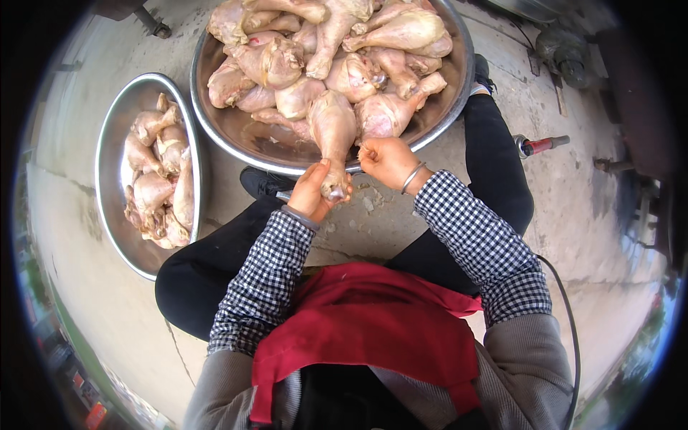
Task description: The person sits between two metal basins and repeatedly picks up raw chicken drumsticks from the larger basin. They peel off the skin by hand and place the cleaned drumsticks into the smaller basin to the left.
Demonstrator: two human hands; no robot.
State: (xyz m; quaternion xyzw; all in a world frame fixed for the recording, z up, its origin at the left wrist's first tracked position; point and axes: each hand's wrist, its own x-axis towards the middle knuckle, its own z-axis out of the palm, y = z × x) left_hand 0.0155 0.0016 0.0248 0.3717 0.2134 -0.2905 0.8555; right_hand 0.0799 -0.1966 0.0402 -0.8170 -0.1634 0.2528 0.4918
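Note:
My left hand (312, 192) grips a raw chicken drumstick (334, 127) by its thin bony end, over the near rim of a large steel basin (251, 140). The thick end points away from me, against the heap of raw drumsticks (276, 61) in that basin. A small metallic tip juts out on the left side of this hand; I cannot make out what it belongs to. Just right of the held drumstick, my right hand (390, 163) is closed with its fingertips pinched together. Whatever is in that pinch, if anything, is too small to name.
A smaller steel bowl (107, 183) with several drumsticks (159, 175) stands on the concrete floor at left. Pale scraps (370, 199) lie below the basin between my legs. A red-handled tool (545, 145) rests on the floor at right. Dark machinery stands at far right.

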